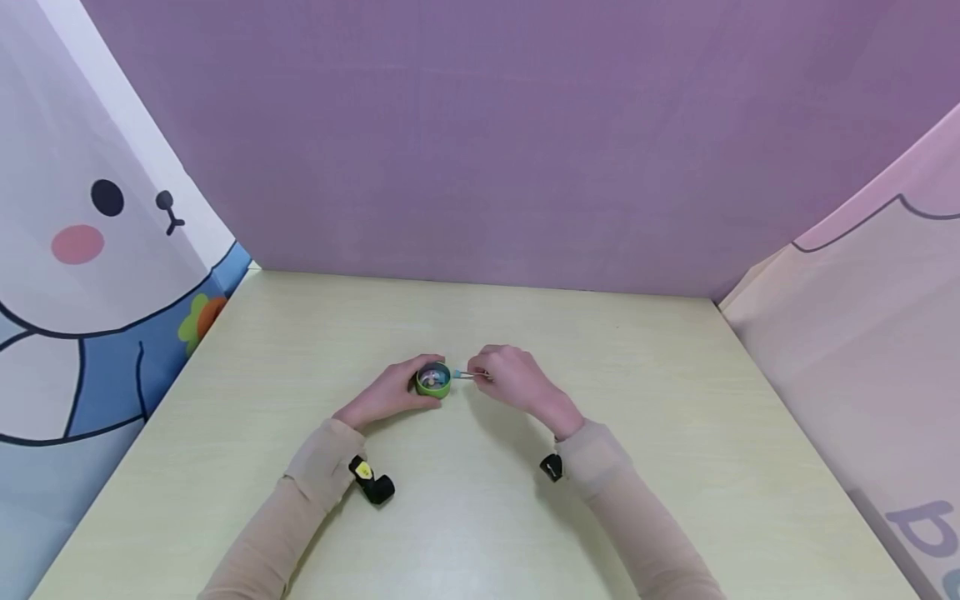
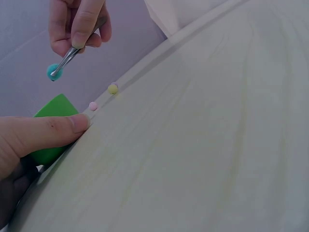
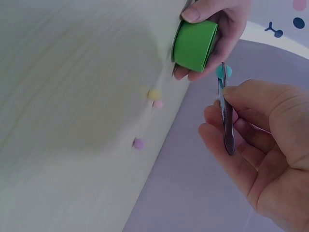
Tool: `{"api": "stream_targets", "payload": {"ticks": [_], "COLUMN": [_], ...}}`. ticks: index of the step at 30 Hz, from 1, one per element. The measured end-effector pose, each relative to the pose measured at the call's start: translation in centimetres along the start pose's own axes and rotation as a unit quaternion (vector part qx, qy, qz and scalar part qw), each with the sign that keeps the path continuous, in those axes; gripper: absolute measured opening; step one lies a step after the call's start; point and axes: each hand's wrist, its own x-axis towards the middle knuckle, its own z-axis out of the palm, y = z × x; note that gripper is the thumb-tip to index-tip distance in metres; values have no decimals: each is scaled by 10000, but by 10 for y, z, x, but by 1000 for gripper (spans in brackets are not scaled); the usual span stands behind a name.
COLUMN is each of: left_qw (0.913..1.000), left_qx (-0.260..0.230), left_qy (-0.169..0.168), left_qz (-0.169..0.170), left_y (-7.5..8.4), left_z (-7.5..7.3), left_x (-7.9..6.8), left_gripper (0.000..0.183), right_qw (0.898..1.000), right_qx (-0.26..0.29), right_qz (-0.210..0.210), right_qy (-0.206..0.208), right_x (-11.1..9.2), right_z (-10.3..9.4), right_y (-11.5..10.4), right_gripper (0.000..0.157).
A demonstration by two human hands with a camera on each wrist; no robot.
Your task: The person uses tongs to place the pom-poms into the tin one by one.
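Note:
Fingers and thumb of my left hand (image 1: 392,390) grip a small round green tin (image 1: 434,394) by its sides, at the middle of the table. In the head view its open top shows several small coloured balls (image 1: 432,379) inside. Metal tweezers (image 3: 228,123) are pinched between the thumb and fingers of my right hand (image 1: 517,382). At their tips they hold a teal ball (image 3: 223,71), just right of the tin in the head view and raised above the table. The left wrist view shows the teal ball (image 2: 54,72) above the tin's far side.
Loose on the table lie a yellow ball (image 3: 153,94), a pink ball (image 3: 158,104) and a purple ball (image 3: 138,143). A purple backdrop (image 1: 480,150) stands along the table's far edge, with printed cloth (image 1: 112,275) at the left and a pale cloth (image 1: 862,317) at the right.

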Motion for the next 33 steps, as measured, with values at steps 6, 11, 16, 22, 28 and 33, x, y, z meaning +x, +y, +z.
{"api": "stream_targets", "payload": {"ticks": [6,11,16,22,28,33], "left_qw": [10000,10000,10000,10000,10000,10000], "left_qx": [23,67,28,35,-32,-22], "left_qy": [-4,-9,-4,26,-7,-2], "left_qz": [-32,-18,-37,46,0,42], "left_y": [1,-1,-1,2,2,2], "left_z": [0,1,1,0,0,0], "left_x": [-1,0,-1,-1,-1,-1], "left_gripper": [76,76,76,75,75,75], "right_qw": [10000,9999,9998,9998,9996,9995], "right_qx": [66,116,100,77,87,119], "right_qz": [-43,-41,-55,-124,-114,-78], "right_qy": [-52,-113,-160,-161,-246,-267], "right_x": [5,7,10,12,12,12], "right_z": [4,9,12,11,11,11], "right_y": [-5,-7,-8,-11,-12,-12], "right_gripper": [12,15,16,14,12,13]}}
